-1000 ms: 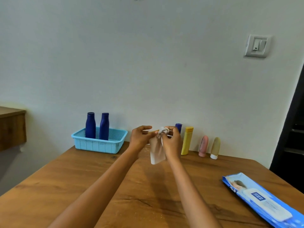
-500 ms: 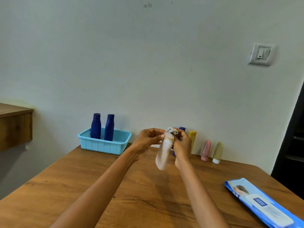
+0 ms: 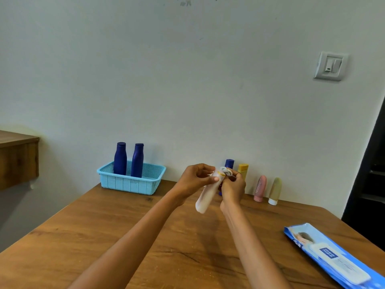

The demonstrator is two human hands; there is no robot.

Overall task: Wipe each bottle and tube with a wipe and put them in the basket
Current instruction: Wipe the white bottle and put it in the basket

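My left hand (image 3: pixel 194 180) grips the upper end of a pale white bottle (image 3: pixel 205 198), which hangs tilted above the table. My right hand (image 3: pixel 232 188) pinches a crumpled white wipe (image 3: pixel 226 171) against the bottle's top. A light blue basket (image 3: pixel 130 182) at the back left holds two dark blue bottles (image 3: pixel 120 158). Along the wall stand another dark blue bottle (image 3: pixel 229 163), partly hidden by my hands, a yellow bottle (image 3: pixel 243 170), a pink tube (image 3: pixel 260 188) and an olive tube (image 3: pixel 275 190).
A blue pack of wipes (image 3: pixel 331 259) lies near the table's right edge. The wooden table (image 3: pixel 104 236) meets the wall at the back. A wooden shelf (image 3: pixel 18 159) juts out at the left. A dark doorway borders the right side.
The white bottle has tilted so its lower end points toward the left. My right hand keeps working the wipe over the bottle's top. The view has shifted slightly.
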